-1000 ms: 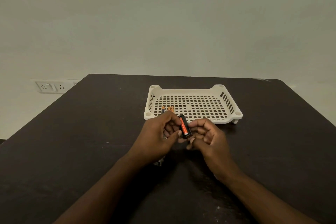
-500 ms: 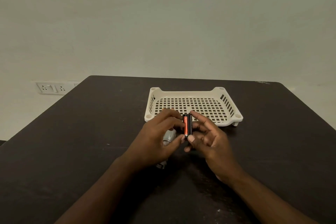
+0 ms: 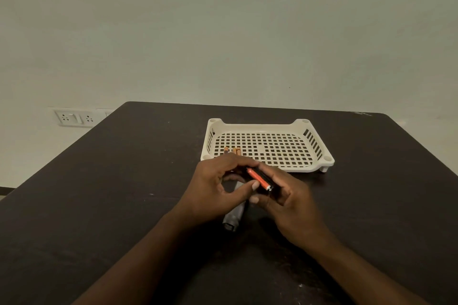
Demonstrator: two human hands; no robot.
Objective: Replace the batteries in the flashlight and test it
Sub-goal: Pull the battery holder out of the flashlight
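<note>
Both my hands meet over the dark table (image 3: 104, 205), in front of the tray. They hold a small black battery holder (image 3: 269, 187) with an orange battery (image 3: 259, 178) lying in it, tilted down to the right. My left hand (image 3: 213, 186) pinches the holder's left side with thumb and fingers. My right hand (image 3: 290, 200) cups it from below and behind. The grey flashlight body (image 3: 234, 215) lies on the table under my left hand, partly hidden, its open end toward me. Several orange-tipped batteries (image 3: 233, 150) lie in the tray's near-left corner.
A white perforated plastic tray (image 3: 314, 142) stands on the table just beyond my hands. A wall socket plate (image 3: 74, 117) sits on the wall at the left, past the table's edge. The pale wall rises behind the table.
The battery holder has turned from nearly upright to slanting down to the right. My left hand has lifted a little, so more of the flashlight body shows beneath it.
</note>
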